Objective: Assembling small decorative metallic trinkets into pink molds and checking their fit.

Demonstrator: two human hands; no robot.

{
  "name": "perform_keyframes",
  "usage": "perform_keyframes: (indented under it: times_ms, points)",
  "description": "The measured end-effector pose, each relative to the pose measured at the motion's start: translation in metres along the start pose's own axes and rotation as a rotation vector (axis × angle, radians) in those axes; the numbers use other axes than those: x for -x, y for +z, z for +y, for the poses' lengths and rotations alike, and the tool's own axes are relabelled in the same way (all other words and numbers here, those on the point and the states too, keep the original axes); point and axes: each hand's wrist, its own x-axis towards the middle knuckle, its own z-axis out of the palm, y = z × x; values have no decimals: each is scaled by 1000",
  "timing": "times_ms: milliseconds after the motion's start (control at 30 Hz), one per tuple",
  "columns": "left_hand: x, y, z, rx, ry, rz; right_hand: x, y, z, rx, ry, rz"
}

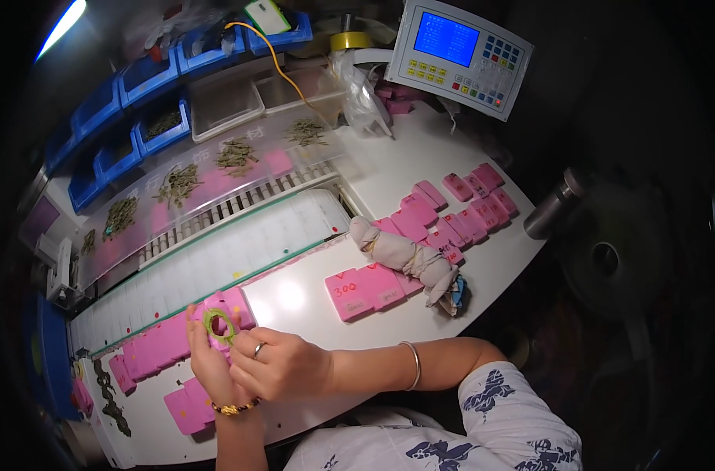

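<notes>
White worktable (279,302) carries pink blocks (350,298). Hands touch: left hand (211,369) holds green ring (208,322); can't tell right hand's (285,365) grip.

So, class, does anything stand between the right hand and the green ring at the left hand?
Nothing visible does: the right hand is close beside the green ring held in the left hand. Whether right fingers touch it, I cannot tell.

A navy-patterned white sleeve (508,404), silver bangle (417,366), ring (259,350) and gold-and-dark bracelet (233,409) show.
</notes>
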Motion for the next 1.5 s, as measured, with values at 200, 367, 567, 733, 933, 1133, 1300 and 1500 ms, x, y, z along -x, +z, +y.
perform_keyframes:
  times_ms: [200, 367, 567, 733, 933, 1133, 1300, 1500]
  points:
    - [-17, -36, -3, 6, -125, -278, -25, -14, -14, -69, -60, 76]
    - [-20, -9, 20, 127, -121, -270, -36, -32, 22, -368, 250, 196]
    - [18, -16, 50, -450, 83, -650, -14, -56, 46, -1043, 960, -19]
    - [37, -15, 42, -861, 191, -721, 9, -54, 37, -1209, 993, -245]
    - [39, -22, 33, -819, 169, -709, 15, -52, 22, -1419, 1163, -166]
    - [51, -9, 28, -619, 115, -631, 25, -53, 22, -1529, 1279, 43]
    - [46, -15, 20, -563, 11, -651, 27, -57, 23, -1491, 1318, 87]
    - [49, -7, 21, -353, -241, -672, 28, -57, 18, -1573, 1243, 60]
